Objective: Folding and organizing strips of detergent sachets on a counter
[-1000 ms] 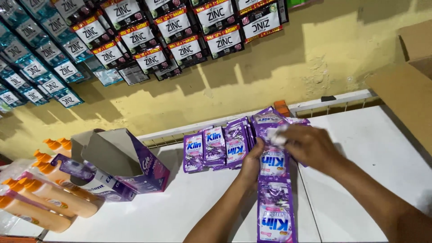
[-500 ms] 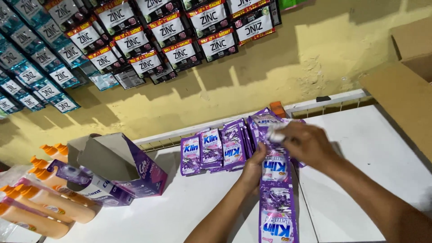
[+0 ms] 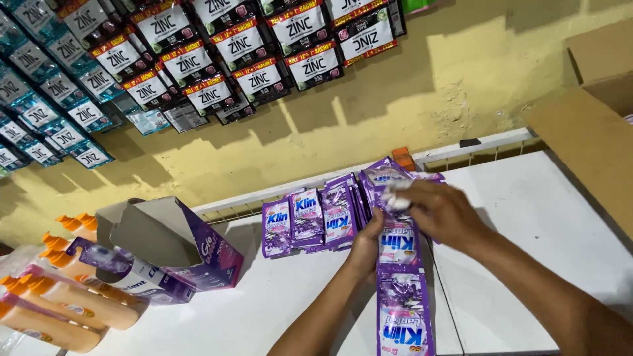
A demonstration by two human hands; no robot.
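Several orange-capped bottles lie at far left beside an open purple carton. A row of purple sachets stands against the shelf rail, likely for display. The left hand pinches the hanging sachet strip by its edge; the right hand grips its top, steadying it over the white shelf.

This is a small shop. Strips of sachets hang on the yellow wall. Purple sachets and orange-capped bottles stock the white shelf.
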